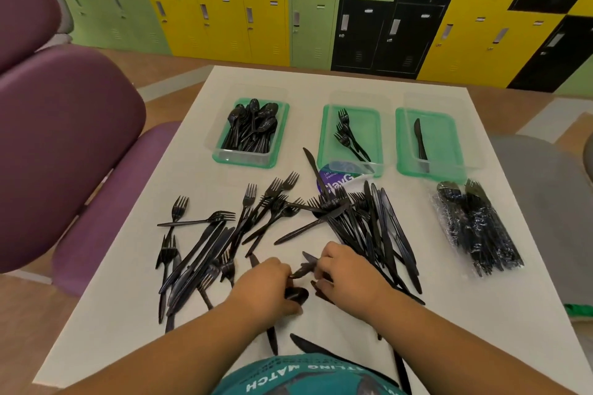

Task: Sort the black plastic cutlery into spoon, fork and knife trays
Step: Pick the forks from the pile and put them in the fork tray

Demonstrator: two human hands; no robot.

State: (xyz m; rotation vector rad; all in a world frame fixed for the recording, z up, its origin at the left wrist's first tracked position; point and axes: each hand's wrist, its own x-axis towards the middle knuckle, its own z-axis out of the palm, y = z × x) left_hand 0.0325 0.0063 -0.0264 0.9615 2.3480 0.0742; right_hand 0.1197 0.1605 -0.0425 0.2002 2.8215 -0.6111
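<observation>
"ClayG" label (337, 181) — "WATCH" shirt (288, 375)

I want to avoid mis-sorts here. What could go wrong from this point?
1. Both hands, left hand and right hand, work close together on a few pieces; a fork could slip in with knives.
2. The loose pile is tangled, so lifting one piece may drag others.
3. One knife lies by the fork tray; it may get nudged in.
</observation>
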